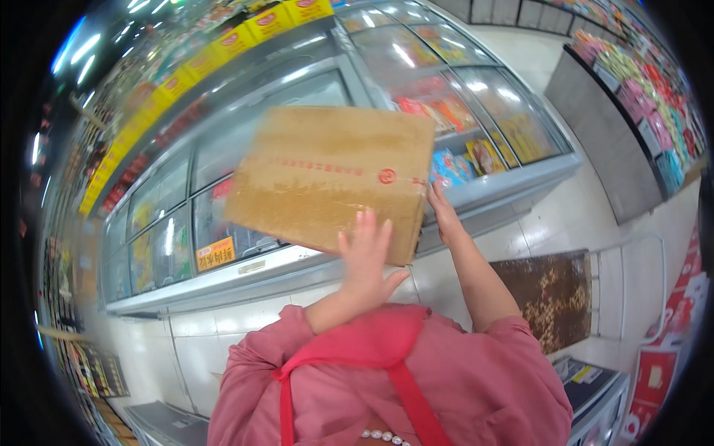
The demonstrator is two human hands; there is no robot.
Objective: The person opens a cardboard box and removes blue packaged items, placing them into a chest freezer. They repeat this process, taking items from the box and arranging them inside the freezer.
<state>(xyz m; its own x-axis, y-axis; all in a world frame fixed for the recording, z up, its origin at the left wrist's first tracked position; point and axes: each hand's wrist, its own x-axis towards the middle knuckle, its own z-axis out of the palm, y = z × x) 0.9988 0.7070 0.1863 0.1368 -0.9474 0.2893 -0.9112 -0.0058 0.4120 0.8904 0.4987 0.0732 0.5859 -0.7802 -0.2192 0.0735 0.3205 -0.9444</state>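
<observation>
A brown cardboard box (329,150) with red print and a strip of clear tape lies over the glass-topped chest freezers, before my chest. On its near face my left hand (368,251) rests with fingers spread, slightly blurred. My right hand (443,214) is flat against the box's right side, fingers extended and partly behind its edge. Neither hand has its fingers closed around the box. What bears the box's weight underneath is hidden. Bagged frozen goods (452,167) show inside the freezer just right of the box.
Chest freezers (279,265) run across in front, with an orange sign (215,254) on one. A flat cart with a worn brown deck (546,301) stands at the right on the tiled floor. Beyond it is a grey display stand (602,134) heaped with packages. Yellow shelf strips (203,64) line the upper left.
</observation>
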